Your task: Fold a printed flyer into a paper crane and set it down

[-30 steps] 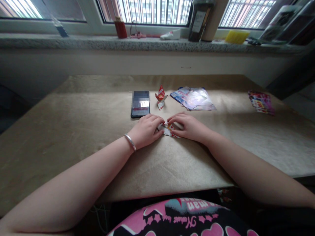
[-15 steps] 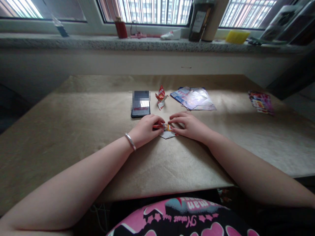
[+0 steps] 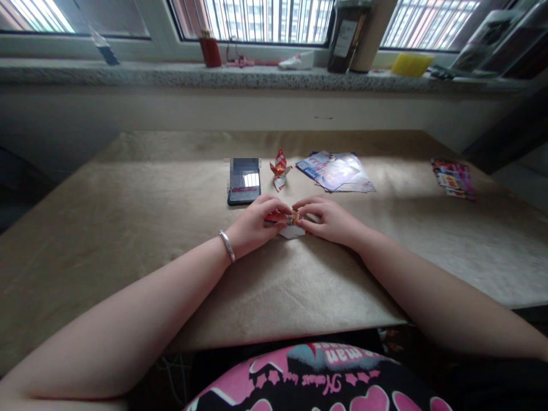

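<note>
Between both hands, just above the table, is a folded piece of printed paper (image 3: 291, 232), white at its near corner with red and yellow print on the upper folds. My left hand (image 3: 259, 221) pinches its left part between thumb and fingers; a silver bangle circles that wrist. The right side is gripped by my right hand (image 3: 327, 220), thumb and fingertips meeting near the yellow band. Fingers hide much of the paper. Beyond them stands a red and white folded paper figure (image 3: 279, 170) with pointed petals. Left of it lies a phone (image 3: 245, 181), its screen partly pixelated.
Flat printed sheets (image 3: 336, 170) lie behind my right hand. A smaller bundle of red and purple printed papers (image 3: 452, 179) is at the table's right. On the granite windowsill (image 3: 257, 79) stand a red container (image 3: 210, 51), a dark jar (image 3: 347, 37) and a yellow block (image 3: 412, 64).
My fingertips have come closer together, my right fingers closing onto the paper's middle. The printed band between them looks narrower and more upright. The things around have stayed put.
</note>
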`<state>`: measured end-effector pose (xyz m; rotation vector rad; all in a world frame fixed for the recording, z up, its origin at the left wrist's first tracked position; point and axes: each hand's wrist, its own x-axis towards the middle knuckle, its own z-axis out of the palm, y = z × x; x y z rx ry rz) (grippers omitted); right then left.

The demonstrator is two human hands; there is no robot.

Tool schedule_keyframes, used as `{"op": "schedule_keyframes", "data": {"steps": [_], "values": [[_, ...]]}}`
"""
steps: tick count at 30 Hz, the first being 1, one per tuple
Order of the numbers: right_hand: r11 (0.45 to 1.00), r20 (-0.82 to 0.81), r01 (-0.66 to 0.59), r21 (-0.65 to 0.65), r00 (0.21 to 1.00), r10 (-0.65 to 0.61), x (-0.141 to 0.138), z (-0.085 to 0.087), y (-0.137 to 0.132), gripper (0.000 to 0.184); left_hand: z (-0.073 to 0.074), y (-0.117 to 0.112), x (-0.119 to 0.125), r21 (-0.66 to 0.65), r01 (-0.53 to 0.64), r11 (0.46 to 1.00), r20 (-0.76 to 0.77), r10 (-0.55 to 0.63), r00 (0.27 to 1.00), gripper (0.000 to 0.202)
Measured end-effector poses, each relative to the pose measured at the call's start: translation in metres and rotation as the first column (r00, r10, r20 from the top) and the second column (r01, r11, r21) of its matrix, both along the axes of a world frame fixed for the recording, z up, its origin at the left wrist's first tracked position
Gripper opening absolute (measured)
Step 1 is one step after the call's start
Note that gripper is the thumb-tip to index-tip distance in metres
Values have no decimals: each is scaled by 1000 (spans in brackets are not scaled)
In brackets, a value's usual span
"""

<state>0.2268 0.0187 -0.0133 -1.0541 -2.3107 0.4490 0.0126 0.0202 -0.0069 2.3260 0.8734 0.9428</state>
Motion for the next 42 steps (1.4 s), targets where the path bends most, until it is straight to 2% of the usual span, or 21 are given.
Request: {"op": "schedule_keyframes", "data": {"steps": [2,5,8,12,16,19,23,29,32,39,42], "values": [[1000,-62,4,-8,998,-5,-2,2,-1,10,0,-1,0,19,-2,1000,21,2,1000,20],[999,-149,37,-9,988,-38,-3,5,-2,10,-1,-3,-1,-18,-6,1000,39,6,999,28],[997,-181,70,9,981,-67,-2,6,-3,11,0,-4,-1,-10,-16,1000,40,17,999,34],[995,-125,63,83,991,-52,-1,8,-3,11,2,-3,0,168,-18,986,-14,20,1000,28],[989,-48,-9,146,999,17,1,11,-5,12,3,-2,0,244,70,967,-124,-41,991,32],[988,27,-53,148,998,50,1,13,-7,14,4,-2,-2,254,141,957,-239,-79,968,35],[991,128,-121,65,985,112,2,13,-7,15,7,-4,-3,221,248,943,-387,-149,910,32],[979,137,-205,-9,969,204,3,14,-7,20,8,-3,-3,196,315,929,-448,-201,871,19],[981,137,-193,-15,972,193,3,15,-8,15,7,-3,-3,205,308,929,-458,-187,869,18],[994,169,-103,35,981,96,3,10,-6,22,8,-2,-3,267,286,920,-494,-124,860,27],[995,164,-85,48,984,76,4,8,-4,19,9,-1,-4,302,261,917,-507,-77,858,27]]}}
